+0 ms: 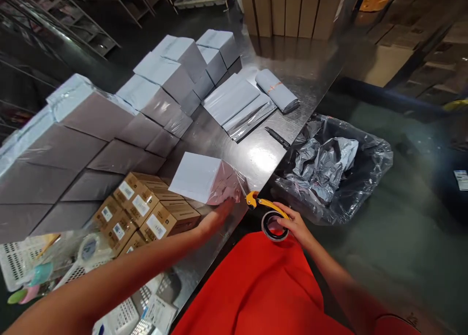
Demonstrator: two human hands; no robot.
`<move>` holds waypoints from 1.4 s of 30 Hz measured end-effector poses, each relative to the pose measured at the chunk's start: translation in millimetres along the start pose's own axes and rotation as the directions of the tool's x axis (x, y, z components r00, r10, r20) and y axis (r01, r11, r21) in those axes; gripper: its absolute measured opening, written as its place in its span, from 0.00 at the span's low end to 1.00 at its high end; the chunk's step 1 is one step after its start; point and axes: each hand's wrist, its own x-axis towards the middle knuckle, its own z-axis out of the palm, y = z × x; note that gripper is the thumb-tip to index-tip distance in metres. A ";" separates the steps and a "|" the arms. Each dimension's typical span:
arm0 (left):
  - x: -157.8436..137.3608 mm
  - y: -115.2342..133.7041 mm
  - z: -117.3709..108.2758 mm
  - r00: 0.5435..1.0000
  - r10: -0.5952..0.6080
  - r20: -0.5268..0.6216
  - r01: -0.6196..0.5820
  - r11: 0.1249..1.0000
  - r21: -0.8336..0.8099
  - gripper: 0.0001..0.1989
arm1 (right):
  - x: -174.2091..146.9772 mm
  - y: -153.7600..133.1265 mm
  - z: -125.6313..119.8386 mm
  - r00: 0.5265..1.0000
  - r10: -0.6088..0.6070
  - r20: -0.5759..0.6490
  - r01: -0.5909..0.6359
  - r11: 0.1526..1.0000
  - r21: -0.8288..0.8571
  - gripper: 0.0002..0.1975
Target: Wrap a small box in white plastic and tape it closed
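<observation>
A parcel wrapped in a light grey mailing bag (195, 176) lies on the metal table, its clear, creased end facing me. Against the lower edge of that end rests my left hand (223, 213), fingers stretched out and slightly blurred. My right hand (294, 224) is closed around the yellow handle of a tape dispenser (268, 206), a roll of tape (274, 226) hanging below it. The dispenser's head is just right of the parcel's end, where a thin shiny line, perhaps tape, runs between them.
Wrapped parcels (146, 96) are stacked at the left, with small brown boxes (146, 208) before them. Flat mailing bags (237, 103), a rolled bundle (277, 90) and a black pen-like cutter (277, 137) lie farther back. A lined bin (365, 188) of crumpled bags stands right of the table.
</observation>
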 end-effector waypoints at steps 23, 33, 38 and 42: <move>-4.9 -147.4 -124.3 0.996 -0.060 -0.073 0.053 0.993 -0.102 0.58 | 7.7 -0.6 -4.3 1.000 0.000 0.011 -0.001 0.999 0.044 0.31; 42.6 -146.7 -122.1 0.742 -0.668 -0.058 0.603 0.702 -0.378 0.55 | 84.0 -56.5 2.8 0.985 -0.161 -0.066 0.153 0.982 -0.108 0.28; 46.9 -140.8 -123.2 0.700 -0.711 -0.059 0.632 0.657 -0.411 0.54 | 81.1 -36.4 17.7 0.983 -0.124 -0.137 0.124 0.992 -0.014 0.31; 45.7 -140.5 -124.0 0.694 -0.717 -0.069 0.630 0.650 -0.424 0.54 | 55.9 -18.6 23.0 0.980 -0.132 -0.150 0.131 0.991 -0.016 0.33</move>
